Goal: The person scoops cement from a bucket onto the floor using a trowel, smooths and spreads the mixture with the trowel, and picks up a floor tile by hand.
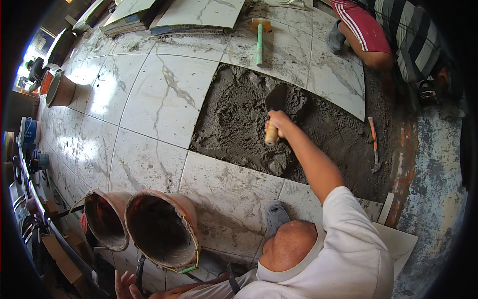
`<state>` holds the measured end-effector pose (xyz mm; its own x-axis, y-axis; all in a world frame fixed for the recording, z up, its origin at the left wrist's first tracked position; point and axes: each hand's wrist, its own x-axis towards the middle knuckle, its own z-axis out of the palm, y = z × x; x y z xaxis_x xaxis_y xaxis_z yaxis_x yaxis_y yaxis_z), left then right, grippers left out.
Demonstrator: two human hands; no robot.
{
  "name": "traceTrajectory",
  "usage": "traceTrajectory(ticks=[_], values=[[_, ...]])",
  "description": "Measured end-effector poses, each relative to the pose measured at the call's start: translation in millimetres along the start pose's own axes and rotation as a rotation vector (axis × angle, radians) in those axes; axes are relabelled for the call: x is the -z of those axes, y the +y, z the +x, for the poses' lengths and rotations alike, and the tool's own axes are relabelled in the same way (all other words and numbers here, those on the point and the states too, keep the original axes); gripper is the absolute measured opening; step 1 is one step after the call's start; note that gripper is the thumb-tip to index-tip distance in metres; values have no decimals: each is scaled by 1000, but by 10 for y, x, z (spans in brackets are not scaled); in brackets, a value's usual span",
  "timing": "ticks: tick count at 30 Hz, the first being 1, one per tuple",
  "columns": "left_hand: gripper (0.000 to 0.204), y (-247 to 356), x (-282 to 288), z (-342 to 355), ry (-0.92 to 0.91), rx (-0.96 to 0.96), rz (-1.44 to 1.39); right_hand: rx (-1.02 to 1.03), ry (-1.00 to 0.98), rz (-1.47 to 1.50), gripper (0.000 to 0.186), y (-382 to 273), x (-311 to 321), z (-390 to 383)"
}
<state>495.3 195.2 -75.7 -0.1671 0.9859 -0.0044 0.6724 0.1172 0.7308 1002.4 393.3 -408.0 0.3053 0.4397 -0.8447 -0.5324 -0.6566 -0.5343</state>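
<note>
My right hand (279,122) grips the wooden handle of a trowel (276,97), whose dark blade rests on a lumpy bed of wet grey mortar (224,119) in an untiled gap of the floor. My left hand (127,284) is at the lower edge, fingers apart and holding nothing visible, beside two mortar-caked buckets (164,229) (107,219). White veined tiles (144,94) border the mortar on the left, above and below. An orange-handled hammer (373,144) lies at the mortar's right end.
A green-handled mallet (259,42) lies on tiles beyond the mortar. Tile stacks (194,12) stand at the back. A co-worker in red shorts (363,25) kneels at the upper right. More buckets (59,89) and clutter line the left side; a bare rough strip (428,149) runs along the right.
</note>
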Motion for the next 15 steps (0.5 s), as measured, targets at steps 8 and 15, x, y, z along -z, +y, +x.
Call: traceTrajectory(ticks=[8,15], values=[[36,111,32,-20,7,19,25,10,3,-38,26,-138,-890,223],[36,88,40,-66,24,22,34,21,-28,-219,31,-267,-1374,412]])
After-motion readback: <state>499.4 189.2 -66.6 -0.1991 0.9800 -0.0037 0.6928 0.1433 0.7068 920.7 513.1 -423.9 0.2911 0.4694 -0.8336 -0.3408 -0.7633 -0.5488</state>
